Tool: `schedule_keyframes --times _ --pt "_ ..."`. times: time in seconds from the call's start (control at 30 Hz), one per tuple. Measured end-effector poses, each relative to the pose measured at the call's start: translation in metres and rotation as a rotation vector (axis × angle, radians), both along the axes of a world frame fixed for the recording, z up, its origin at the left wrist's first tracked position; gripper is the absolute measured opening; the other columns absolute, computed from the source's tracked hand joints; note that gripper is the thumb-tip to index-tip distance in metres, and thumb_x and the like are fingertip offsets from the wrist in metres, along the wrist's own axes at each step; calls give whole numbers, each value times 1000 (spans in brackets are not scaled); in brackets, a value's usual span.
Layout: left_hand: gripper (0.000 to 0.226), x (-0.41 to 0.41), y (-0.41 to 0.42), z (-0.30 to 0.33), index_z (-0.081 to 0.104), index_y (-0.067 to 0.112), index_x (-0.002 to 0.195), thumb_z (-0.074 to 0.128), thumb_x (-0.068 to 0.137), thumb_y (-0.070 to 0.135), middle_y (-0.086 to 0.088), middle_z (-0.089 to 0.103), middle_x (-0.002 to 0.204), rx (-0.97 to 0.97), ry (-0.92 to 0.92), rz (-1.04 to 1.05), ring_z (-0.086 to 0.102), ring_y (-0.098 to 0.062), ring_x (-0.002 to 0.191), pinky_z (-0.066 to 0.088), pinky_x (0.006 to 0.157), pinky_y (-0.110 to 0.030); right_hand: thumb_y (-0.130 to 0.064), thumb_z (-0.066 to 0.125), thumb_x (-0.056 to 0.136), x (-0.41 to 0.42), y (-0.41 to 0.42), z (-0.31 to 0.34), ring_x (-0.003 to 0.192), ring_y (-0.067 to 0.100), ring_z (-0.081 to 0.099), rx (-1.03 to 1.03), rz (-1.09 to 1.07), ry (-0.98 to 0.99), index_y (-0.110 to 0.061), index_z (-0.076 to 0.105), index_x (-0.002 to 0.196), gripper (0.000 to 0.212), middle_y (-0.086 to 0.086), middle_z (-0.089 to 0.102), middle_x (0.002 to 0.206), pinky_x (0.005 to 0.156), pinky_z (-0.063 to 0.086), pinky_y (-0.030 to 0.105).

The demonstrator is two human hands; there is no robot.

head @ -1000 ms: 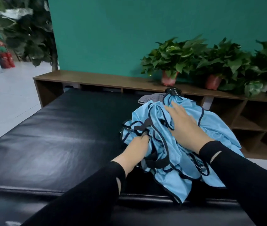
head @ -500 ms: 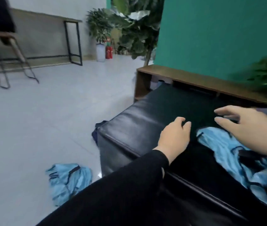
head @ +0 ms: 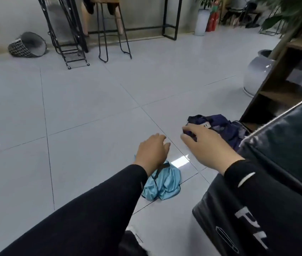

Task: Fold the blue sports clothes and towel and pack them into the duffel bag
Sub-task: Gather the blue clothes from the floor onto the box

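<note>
A crumpled light blue garment [head: 165, 183] with dark trim lies on the grey tiled floor, partly hidden under my left wrist. My left hand [head: 153, 151] hovers above it, fingers loosely apart, holding nothing. A dark navy bundle of cloth [head: 224, 126] with a white label lies on the floor beside the black padded bench [head: 284, 143]. My right hand [head: 207, 143] is spread open in front of the navy bundle and holds nothing. The pile of blue clothes on the bench is out of view.
The bench fills the right side, with a wooden shelf unit [head: 283, 84] and a grey plant pot [head: 257, 71] behind it. Black metal stools [head: 113, 34] and a rack [head: 70, 37] stand at the far wall, next to a tipped wire basket [head: 28, 45].
The view has swung left and down from the bench to the floor. Both hands have left the blue clothes on the bench and now reach out over the floor.
</note>
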State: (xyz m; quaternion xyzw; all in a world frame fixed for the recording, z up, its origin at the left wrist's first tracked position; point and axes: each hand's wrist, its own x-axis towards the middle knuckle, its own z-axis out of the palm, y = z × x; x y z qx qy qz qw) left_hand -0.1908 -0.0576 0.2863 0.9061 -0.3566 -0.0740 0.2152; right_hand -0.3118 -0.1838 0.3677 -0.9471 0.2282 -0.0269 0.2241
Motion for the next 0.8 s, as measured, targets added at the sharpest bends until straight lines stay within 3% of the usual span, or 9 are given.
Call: schedule_keyframes --times 0.23,0.37,0.43,0.53,0.63,0.7,0.77,0.8 --pt "43 78 59 -135 47 17 141 44 104 38 -5 56 137 257 178 173 55 -25 124 44 99 -39 -39 54 102 74 -16 -165 116 24 58 320 -115 380 -19 42 150 54 7 54 145 88 41 28" --pt "51 100 57 -202 37 19 147 49 102 39 -5 56 136 341 281 187 54 -25 124 43 98 -40 -33 56 102 84 -38 -254 131 28 52 432 -210 464 -14 35 153 59 10 50 150 98 40 29" --pt "57 109 48 -233 30 19 149 52 100 38 -7 62 124 348 320 217 60 -27 113 45 92 -40 -33 59 100 90 -47 -294 135 29 49 514 -273 451 -14 29 156 66 9 47 153 105 39 30" --pt "67 122 24 -278 24 22 150 59 96 42 -9 60 117 298 386 245 63 -29 99 52 88 -43 -43 63 94 99 -59 -353 136 30 48 667 -383 416 -22 17 161 83 5 42 156 113 42 42" --pt "83 135 -10 -317 16 27 157 64 93 49 -13 48 140 173 521 250 55 -33 121 47 103 -47 -47 62 94 109 -61 -398 140 32 44 795 -466 389 -26 5 162 91 8 35 160 113 42 45" --pt "89 138 -34 -342 11 25 160 63 93 51 -13 28 160 97 659 242 35 -33 144 32 118 -43 -56 61 91 115 -59 -424 146 30 36 867 -496 357 -29 1 162 96 6 24 166 116 38 46" --pt "90 128 -54 -363 17 24 161 58 91 63 -11 17 165 77 821 250 21 -31 152 22 123 -43 -75 55 80 119 -54 -444 153 28 22 916 -523 341 -35 -1 161 106 1 9 170 122 28 49" --pt "89 118 -61 -367 27 24 158 53 88 72 -9 23 164 63 905 260 25 -30 151 23 123 -44 -81 51 75 122 -50 -448 154 27 18 955 -550 334 -37 -1 160 109 0 6 170 123 25 51"
